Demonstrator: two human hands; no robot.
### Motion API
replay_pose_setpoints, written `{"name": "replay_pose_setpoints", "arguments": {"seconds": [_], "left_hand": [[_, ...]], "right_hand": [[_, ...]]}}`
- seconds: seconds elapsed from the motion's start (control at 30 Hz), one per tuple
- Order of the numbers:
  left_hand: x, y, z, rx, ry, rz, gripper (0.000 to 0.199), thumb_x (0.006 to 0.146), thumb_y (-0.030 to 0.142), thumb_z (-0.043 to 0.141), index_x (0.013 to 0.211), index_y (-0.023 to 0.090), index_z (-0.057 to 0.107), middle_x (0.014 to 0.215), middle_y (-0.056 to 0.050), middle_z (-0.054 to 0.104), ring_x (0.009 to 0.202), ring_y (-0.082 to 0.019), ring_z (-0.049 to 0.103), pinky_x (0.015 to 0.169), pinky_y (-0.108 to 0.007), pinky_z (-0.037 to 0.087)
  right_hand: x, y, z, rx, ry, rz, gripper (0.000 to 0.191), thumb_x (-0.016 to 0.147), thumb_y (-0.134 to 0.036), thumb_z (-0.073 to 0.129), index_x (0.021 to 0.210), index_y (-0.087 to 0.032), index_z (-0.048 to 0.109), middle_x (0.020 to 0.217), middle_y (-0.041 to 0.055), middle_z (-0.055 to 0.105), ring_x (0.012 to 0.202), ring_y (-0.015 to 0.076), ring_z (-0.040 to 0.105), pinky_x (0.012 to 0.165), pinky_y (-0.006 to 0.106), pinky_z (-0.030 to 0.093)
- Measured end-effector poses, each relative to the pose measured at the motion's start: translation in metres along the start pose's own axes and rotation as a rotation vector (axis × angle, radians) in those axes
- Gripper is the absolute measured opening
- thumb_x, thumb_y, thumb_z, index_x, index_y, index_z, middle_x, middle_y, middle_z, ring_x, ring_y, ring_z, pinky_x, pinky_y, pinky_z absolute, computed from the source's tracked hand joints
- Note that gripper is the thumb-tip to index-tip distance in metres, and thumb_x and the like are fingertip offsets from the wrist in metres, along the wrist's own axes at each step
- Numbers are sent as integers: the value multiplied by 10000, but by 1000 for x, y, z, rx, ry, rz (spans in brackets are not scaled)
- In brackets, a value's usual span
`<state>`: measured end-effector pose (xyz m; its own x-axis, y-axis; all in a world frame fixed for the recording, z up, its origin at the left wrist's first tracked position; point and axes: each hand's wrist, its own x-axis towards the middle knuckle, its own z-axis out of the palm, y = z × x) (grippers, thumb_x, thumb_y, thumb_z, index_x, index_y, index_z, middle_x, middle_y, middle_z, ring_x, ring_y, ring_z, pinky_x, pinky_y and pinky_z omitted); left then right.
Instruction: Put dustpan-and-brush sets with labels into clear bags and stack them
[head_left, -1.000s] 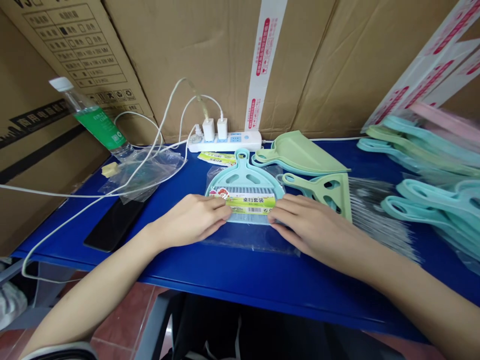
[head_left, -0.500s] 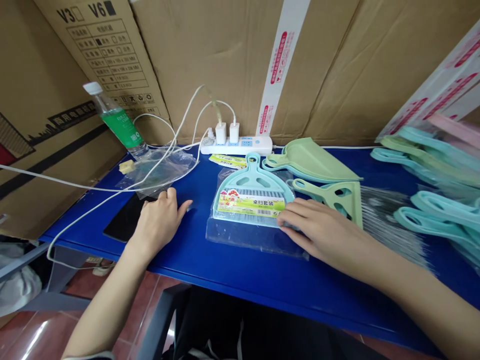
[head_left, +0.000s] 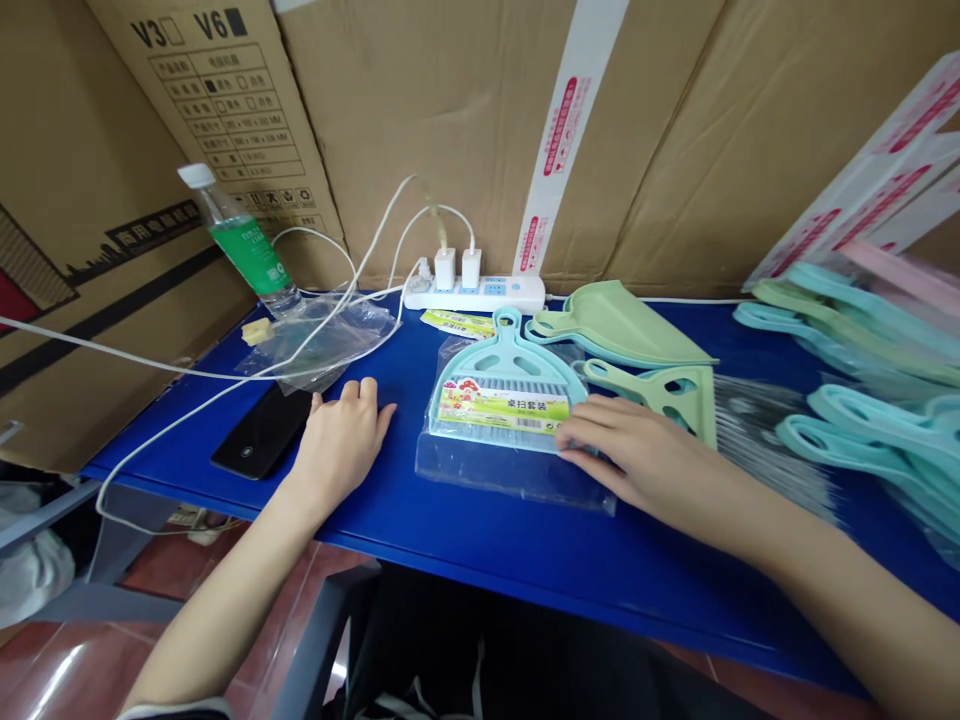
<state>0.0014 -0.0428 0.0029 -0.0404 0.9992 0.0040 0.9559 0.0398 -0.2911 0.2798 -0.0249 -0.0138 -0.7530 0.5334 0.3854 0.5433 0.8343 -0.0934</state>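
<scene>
A light blue dustpan and brush set (head_left: 499, 365) lies on the table inside a clear bag, with a printed label strip (head_left: 499, 405) across it. My right hand (head_left: 637, 450) is at the set's lower right corner, fingers over the label's end and thumb against the bag, gripping that edge. My left hand (head_left: 341, 440) rests on the table left of the bag, fingers loosely bent and thumb apart, with nothing visible in it. Beside it lies a black phone (head_left: 259, 435). Green dustpans (head_left: 619, 320) and a green-handled brush (head_left: 686, 390) lie right of the set.
Behind are a white power strip (head_left: 480, 293) with chargers and a loose label strip (head_left: 457, 323). A bottle (head_left: 251, 255) leans over crumpled plastic film (head_left: 334, 335) at left; a white cable (head_left: 150, 355) crosses there. More bagged sets (head_left: 885, 430) are piled at right on the blue table (head_left: 465, 550).
My left hand has shifted slightly right, and more of the phone shows, its screen now with a small light mark. My right hand stays at the bagged set's corner.
</scene>
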Motion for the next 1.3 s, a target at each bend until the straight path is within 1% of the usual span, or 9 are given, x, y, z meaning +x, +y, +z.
{"name": "replay_pose_setpoints", "arguments": {"seconds": [0.13,0.27,0.37,0.57,0.77,0.9,1.0,1.17,1.3], "left_hand": [[1,-1,4,-40,108,105,209,984,245,388,985,139,569,873,-122,687,847,-311,717,935,-472,497],[4,-3,10,-122,184,256,191,972,223,384,894,184,553,803,-83,667,798,-285,702,863,-419,524],[5,-3,13,-194,255,342,196,980,238,365,897,198,537,810,-70,660,778,-269,687,820,-393,527],[6,1,13,-273,246,485,171,991,297,376,959,206,517,899,-55,663,790,-249,676,818,-392,523],[3,4,10,-301,178,444,160,978,300,400,1043,207,512,969,-68,673,850,-254,684,829,-392,520],[1,-3,5,-361,138,359,191,958,320,392,1042,215,529,859,-35,652,755,-219,666,746,-335,507],[4,-21,-3,-414,79,308,227,930,380,387,952,217,543,797,-22,632,689,-199,633,681,-307,472],[9,-63,-22,-405,-142,232,222,822,443,494,799,231,555,685,-2,613,621,-191,577,617,-290,410],[7,-82,-31,-352,-213,117,227,782,446,514,709,232,541,617,8,595,586,-185,540,597,-284,371]], "right_hand": [[-1,2,-1,29,-22,23,299,994,-199,369,784,-209,581,732,46,657,695,195,616,665,331,476],[-2,3,1,38,-30,42,290,996,-202,373,809,-211,595,770,51,676,731,204,628,697,348,465],[-3,4,2,56,-37,35,280,995,-201,373,841,-209,607,801,54,687,748,206,634,714,356,462],[-4,4,0,68,-50,37,284,980,-183,363,878,-214,627,840,58,701,772,207,637,749,373,457],[-5,3,-1,83,-69,62,289,977,-188,369,867,-215,635,837,62,705,792,218,647,760,387,463],[-4,2,-2,93,-80,75,283,971,-186,377,871,-223,639,850,65,710,796,222,651,752,388,468],[-4,2,-3,96,-84,72,277,970,-179,383,880,-219,642,880,71,717,815,226,657,765,395,472],[-4,1,-4,97,-81,67,272,972,-175,384,877,-213,637,867,66,712,813,225,656,761,395,476],[-4,1,-3,94,-84,71,277,972,-180,379,881,-212,638,874,68,711,818,224,654,768,403,477]]}}
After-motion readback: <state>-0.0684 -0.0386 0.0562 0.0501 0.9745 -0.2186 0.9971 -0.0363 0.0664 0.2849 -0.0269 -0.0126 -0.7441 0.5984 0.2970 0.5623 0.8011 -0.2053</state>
